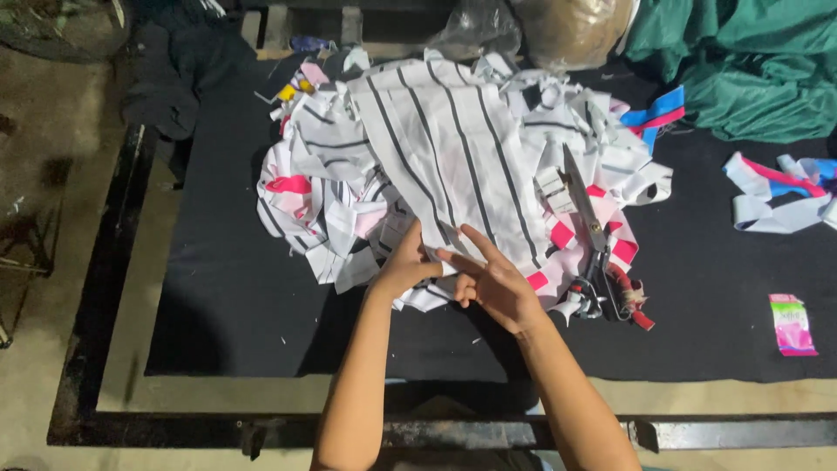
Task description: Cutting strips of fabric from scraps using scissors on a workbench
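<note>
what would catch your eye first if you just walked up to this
First the big heap of white fabric scraps with dark stripes and pink patches in the middle of the black table cover, with a broad striped piece spread on top. At its near edge the left hand and right hand meet over a small strip. Large scissors lie on the heap's right side, and green cloth is bunched at the far right corner.

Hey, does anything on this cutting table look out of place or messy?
The scissors lie half buried on the heap of striped fabric scraps, blades up, right beside the right hand. A small pink packet sits alone near the black mat's edge.
</note>
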